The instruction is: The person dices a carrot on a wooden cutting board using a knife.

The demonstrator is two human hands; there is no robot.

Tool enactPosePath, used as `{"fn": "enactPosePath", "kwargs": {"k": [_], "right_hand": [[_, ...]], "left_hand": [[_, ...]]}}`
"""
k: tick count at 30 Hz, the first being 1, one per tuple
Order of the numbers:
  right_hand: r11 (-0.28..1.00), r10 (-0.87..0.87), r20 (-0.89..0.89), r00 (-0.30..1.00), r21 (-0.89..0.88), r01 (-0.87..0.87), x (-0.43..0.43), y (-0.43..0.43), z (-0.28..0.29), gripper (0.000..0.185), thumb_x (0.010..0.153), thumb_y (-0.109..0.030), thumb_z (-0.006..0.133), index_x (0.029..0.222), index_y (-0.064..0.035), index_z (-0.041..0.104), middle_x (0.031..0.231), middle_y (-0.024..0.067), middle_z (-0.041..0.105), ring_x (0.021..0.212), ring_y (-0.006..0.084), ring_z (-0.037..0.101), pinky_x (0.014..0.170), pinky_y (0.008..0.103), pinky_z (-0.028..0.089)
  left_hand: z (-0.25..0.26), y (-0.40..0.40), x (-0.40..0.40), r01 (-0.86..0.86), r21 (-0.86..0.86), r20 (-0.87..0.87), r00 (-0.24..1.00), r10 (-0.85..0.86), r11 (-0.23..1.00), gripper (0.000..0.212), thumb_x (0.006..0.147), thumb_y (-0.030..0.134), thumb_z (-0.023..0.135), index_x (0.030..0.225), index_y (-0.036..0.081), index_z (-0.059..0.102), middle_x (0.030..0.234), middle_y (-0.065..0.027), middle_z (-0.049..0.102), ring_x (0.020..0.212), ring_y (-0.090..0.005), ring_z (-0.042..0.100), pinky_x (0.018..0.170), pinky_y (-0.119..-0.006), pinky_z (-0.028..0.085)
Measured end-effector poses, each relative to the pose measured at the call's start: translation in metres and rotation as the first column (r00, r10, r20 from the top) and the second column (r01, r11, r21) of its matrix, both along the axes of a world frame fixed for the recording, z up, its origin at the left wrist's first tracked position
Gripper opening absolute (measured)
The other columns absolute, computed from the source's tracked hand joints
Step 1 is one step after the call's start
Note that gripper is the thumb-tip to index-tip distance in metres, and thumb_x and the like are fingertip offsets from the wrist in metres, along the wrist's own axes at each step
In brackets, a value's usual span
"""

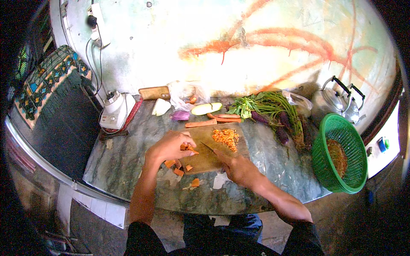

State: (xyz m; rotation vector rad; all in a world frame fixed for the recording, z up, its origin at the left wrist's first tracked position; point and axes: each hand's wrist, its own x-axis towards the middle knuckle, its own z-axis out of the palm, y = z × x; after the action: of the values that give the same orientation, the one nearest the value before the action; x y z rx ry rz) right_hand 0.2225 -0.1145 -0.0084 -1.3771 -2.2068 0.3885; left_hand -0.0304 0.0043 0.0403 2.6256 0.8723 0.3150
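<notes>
My left hand (171,145) pinches orange carrot strips (189,149) at the left side of a wooden cutting board (205,164). A knife (207,146) is gripped in my right hand (238,168). Its blade points up and left, a little apart from the strips. Toward the board's far right corner lies a heap of finely diced carrot (225,137). Several larger carrot chunks (178,172) are scattered by the board's near left corner, some on the marbled tabletop (272,166). Part of the strips is hidden by my left fingers.
Behind the board lie carrots (201,123), a pale peeled vegetable (206,108), a purple onion (179,115) and leafy greens (272,107) with eggplants (282,136). A blender base (117,110) stands left. A green plastic basket (323,160) and metal kettles (330,100) stand right.
</notes>
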Motion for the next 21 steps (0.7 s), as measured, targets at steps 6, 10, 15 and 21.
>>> {"fn": "enactPosePath", "kwargs": {"k": [6,10,15,21], "right_hand": [[0.991,-0.090,0.093,0.992,-0.089,0.098,0.000,-0.001,0.020,0.067,0.085,-0.005,0.055,0.147,-0.0152,0.035,0.081,0.0259,0.067,0.076,0.0444,0.068,0.068,0.0568,0.056],[0.987,-0.117,0.143,0.983,-0.092,0.131,0.000,-0.001,0.022,0.062,0.086,-0.006,0.053,0.145,-0.0131,0.038,0.080,0.0258,0.068,0.074,0.0439,0.068,0.067,0.0573,0.055],[0.987,-0.125,0.073,0.989,-0.094,0.132,0.002,0.002,0.016,0.054,0.092,-0.012,0.053,0.144,-0.0137,0.042,0.078,0.0305,0.063,0.070,0.0489,0.063,0.069,0.0580,0.051],[0.986,-0.135,0.023,0.991,-0.098,0.137,0.000,-0.001,0.016,0.054,0.091,-0.012,0.054,0.144,-0.0138,0.042,0.080,0.0305,0.063,0.071,0.0483,0.063,0.070,0.0574,0.051]], "left_hand": [[-0.014,0.002,0.003,-0.022,-0.007,-0.013,1.000,0.022,1.000,0.019,0.079,0.020,0.075,0.087,0.005,0.069,0.086,-0.0078,0.067,0.081,-0.0235,0.068,0.073,-0.035,0.053],[-0.019,0.003,0.009,-0.042,-0.003,0.013,0.999,0.042,0.999,0.014,0.079,0.017,0.073,0.083,0.005,0.067,0.082,-0.0087,0.065,0.078,-0.0244,0.067,0.071,-0.036,0.053],[-0.024,0.000,0.022,-0.046,0.161,0.075,0.997,0.034,0.986,0.014,0.081,0.016,0.070,0.087,0.005,0.066,0.085,-0.0105,0.067,0.081,-0.0269,0.068,0.073,-0.039,0.054],[-0.045,-0.001,0.035,-0.151,0.236,0.228,0.969,0.096,0.960,0.012,0.083,0.013,0.068,0.088,0.003,0.065,0.088,-0.0125,0.069,0.082,-0.0274,0.069,0.074,-0.039,0.054]]}}
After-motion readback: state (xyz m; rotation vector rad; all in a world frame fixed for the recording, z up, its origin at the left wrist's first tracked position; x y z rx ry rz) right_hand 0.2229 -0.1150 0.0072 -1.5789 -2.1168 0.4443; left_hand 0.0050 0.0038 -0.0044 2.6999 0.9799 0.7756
